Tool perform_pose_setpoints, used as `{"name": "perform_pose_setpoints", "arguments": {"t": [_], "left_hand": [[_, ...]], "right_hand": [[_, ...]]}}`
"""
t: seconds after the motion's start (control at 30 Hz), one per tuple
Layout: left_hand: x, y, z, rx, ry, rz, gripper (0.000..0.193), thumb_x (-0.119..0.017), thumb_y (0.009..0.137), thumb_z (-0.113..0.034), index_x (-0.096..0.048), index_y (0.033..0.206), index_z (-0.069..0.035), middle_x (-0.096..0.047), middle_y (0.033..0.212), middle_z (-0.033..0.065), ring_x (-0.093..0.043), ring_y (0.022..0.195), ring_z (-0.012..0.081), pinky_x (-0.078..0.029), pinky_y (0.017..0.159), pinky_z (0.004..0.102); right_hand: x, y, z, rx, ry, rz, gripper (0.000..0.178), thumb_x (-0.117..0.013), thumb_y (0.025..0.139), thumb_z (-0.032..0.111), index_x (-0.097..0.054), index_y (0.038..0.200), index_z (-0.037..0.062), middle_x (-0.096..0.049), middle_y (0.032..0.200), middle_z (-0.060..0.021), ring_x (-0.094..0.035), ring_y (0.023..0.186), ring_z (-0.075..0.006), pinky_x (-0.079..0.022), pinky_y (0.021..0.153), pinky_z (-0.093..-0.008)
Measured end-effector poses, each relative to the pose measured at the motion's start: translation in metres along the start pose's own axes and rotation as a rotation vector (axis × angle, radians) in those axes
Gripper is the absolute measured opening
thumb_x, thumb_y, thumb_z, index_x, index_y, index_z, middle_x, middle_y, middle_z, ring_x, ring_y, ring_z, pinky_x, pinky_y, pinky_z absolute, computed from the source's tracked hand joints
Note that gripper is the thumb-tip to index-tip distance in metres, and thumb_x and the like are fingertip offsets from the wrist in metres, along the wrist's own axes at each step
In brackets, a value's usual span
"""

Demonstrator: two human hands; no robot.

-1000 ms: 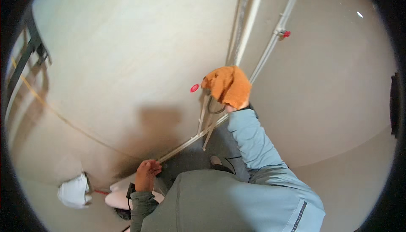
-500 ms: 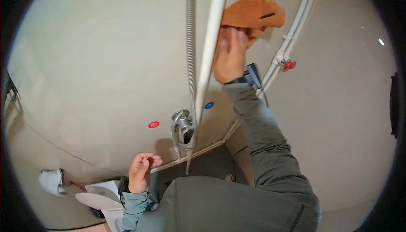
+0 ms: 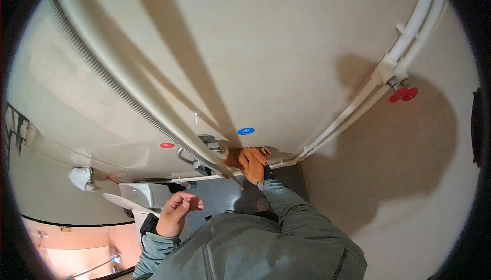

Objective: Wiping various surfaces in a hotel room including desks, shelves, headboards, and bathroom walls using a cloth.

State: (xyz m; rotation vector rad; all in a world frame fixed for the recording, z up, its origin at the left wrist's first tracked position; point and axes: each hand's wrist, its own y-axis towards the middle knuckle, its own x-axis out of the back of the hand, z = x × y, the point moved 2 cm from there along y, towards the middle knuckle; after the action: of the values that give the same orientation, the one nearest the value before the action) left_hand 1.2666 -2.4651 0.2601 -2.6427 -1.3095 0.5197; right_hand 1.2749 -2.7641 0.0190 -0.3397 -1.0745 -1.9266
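Orange cloth (image 3: 249, 158) covers the right hand (image 3: 254, 167), low against the pale wall, just right of the lower part of a thick white pole (image 3: 153, 110). From where I stand, the cloth hides that hand's fingers, so I cannot tell how far they are bent or how tightly they grip. A dark band (image 3: 268, 172) circles the wrist below it. Close by on the left is a metal shower tap (image 3: 215, 146), partly behind the pole; I cannot tell whether the cloth touches it. A ribbed metal hose (image 3: 113, 83) runs alongside the pole. Above the cloth is a blue oval sticker (image 3: 246, 131); farther left, a red one.

The left hand (image 3: 176, 212) is raised, well apart from the cloth, its fingers loosely curled and half open, the thumb near them, with nothing in its grasp. Behind it, to the left, stands a white toilet (image 3: 140, 194). On the far right, red valve handles (image 3: 404, 94) jut from white pipes (image 3: 353, 109).
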Motion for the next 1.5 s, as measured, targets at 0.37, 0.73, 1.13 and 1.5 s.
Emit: {"name": "perform_pose_setpoints", "arguments": {"t": [0.37,0.73,1.13,1.5], "left_hand": [[-0.040,0.039,0.009,0.125,0.054,0.094,0.023,-0.051,0.103,-0.011,-0.057,0.120,0.003,-0.067,0.116,0.0177,-0.065,0.109,0.0287,-0.049,0.100,0.0445],[-0.063,0.052,0.008,0.085,0.084,0.236,0.023,-0.049,0.103,-0.009,-0.058,0.120,0.002,-0.067,0.116,0.0159,-0.065,0.109,0.0253,-0.049,0.100,0.0421],[-0.037,0.034,0.038,0.245,0.086,0.072,0.022,-0.052,0.105,-0.010,-0.057,0.122,0.003,-0.067,0.118,0.0176,-0.065,0.110,0.0271,-0.050,0.102,0.0427],[0.010,0.017,0.051,0.240,0.051,0.153,0.025,-0.052,0.106,-0.010,-0.055,0.125,0.005,-0.067,0.119,0.0184,-0.066,0.110,0.0267,-0.050,0.101,0.0399]], "right_hand": [[0.140,0.092,0.049,0.234,-0.094,-0.174,0.013,-0.061,0.096,0.022,-0.065,0.099,0.0097,-0.064,0.093,-0.0116,-0.061,0.082,-0.0280,-0.046,0.077,-0.0456],[0.268,0.210,0.045,0.074,-0.155,-0.771,0.098,-0.066,0.087,0.059,-0.030,0.153,-0.0045,-0.037,0.149,-0.0333,-0.030,0.138,-0.0547,-0.018,0.116,-0.0662],[-0.124,-0.129,-0.271,-1.553,1.624,-1.079,0.060,-0.041,0.106,0.055,-0.045,0.151,0.0157,-0.051,0.143,-0.0045,-0.048,0.128,-0.0222,-0.038,0.112,-0.0391],[-0.018,0.009,-0.170,-1.220,1.459,-1.143,0.057,-0.048,0.105,0.049,-0.048,0.143,0.0064,-0.053,0.142,-0.0114,-0.048,0.128,-0.0274,-0.035,0.113,-0.0395]]}}
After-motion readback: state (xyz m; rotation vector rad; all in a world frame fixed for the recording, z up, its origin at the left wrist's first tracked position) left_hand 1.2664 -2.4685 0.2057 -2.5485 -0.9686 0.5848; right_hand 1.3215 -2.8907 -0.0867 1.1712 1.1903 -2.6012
